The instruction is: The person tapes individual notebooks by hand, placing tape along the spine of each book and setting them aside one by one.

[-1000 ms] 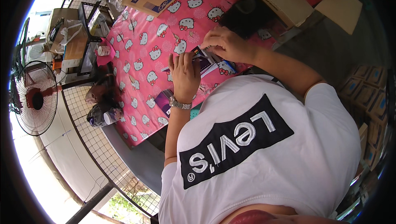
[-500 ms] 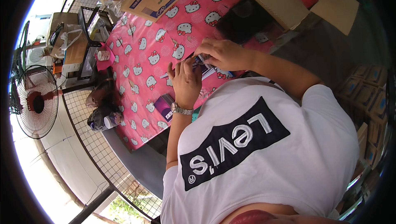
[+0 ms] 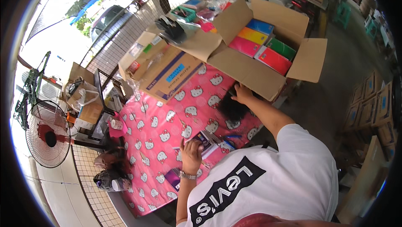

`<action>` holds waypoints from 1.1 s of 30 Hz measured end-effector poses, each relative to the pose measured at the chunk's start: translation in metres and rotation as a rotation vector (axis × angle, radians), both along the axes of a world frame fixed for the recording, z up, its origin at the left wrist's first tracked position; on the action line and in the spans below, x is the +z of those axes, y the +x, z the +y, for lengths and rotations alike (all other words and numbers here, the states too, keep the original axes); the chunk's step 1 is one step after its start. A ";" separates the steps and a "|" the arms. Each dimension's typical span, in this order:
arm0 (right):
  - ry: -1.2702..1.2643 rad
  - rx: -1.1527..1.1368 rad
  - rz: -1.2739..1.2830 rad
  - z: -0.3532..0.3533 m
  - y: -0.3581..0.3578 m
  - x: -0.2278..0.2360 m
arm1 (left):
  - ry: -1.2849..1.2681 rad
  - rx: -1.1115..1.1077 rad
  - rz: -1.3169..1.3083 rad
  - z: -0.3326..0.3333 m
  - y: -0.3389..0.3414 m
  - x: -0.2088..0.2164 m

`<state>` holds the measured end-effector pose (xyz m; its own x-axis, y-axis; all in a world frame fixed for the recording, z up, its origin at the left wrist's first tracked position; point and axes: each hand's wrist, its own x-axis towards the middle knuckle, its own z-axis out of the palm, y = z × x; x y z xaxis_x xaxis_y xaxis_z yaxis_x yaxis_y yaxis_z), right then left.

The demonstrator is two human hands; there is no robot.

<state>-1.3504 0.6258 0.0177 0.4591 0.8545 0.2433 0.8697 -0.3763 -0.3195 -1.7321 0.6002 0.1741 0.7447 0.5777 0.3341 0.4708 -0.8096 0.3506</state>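
Head view: your left hand, fingers bent, at the left edge of the purple spiral notebook, your right hand well apart from it at a black item, can't tell either grip, open carton just beyond.

A notebook with a dark purple cover and a pale strip with what appears to be spiral binding is laid flat near the surface's near edge, set at a slant; its left end is partly covered by the left hand. Toward the surface's right edge, a black object is seen lying low, its outline blurred, its far end overlapped by the right hand; whether it is gripped cannot be told.
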 end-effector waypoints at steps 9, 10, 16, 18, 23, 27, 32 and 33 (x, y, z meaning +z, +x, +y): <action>0.091 0.753 0.638 0.007 -0.066 0.091 | 0.104 0.153 0.133 -0.016 0.013 0.006; -0.117 0.921 1.085 0.001 -0.099 0.135 | 0.199 0.284 0.163 -0.024 0.005 0.013; -0.530 1.149 1.355 -0.012 -0.125 0.153 | 0.124 0.205 0.079 -0.008 0.001 -0.011; -0.535 1.139 1.348 -0.013 -0.125 0.153 | 0.089 0.193 0.063 -0.012 0.004 -0.007; -0.549 1.167 1.505 -0.012 -0.123 0.136 | 0.073 0.169 0.048 -0.010 0.008 -0.004; -0.464 1.191 1.140 -0.010 -0.130 0.155 | 0.049 0.182 -0.028 -0.004 0.004 -0.009; -0.492 1.168 1.222 -0.021 -0.134 0.162 | 0.026 0.203 -0.011 -0.009 0.007 -0.005; -0.451 1.192 0.885 -0.007 -0.135 0.160 | 0.014 0.209 -0.012 -0.007 0.008 -0.003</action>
<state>-1.4858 0.6188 0.1773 -0.6627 0.7424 -0.0983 0.3272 0.1690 -0.9297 -1.7243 0.5935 0.1708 0.6049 0.7146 0.3513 0.6248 -0.6995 0.3468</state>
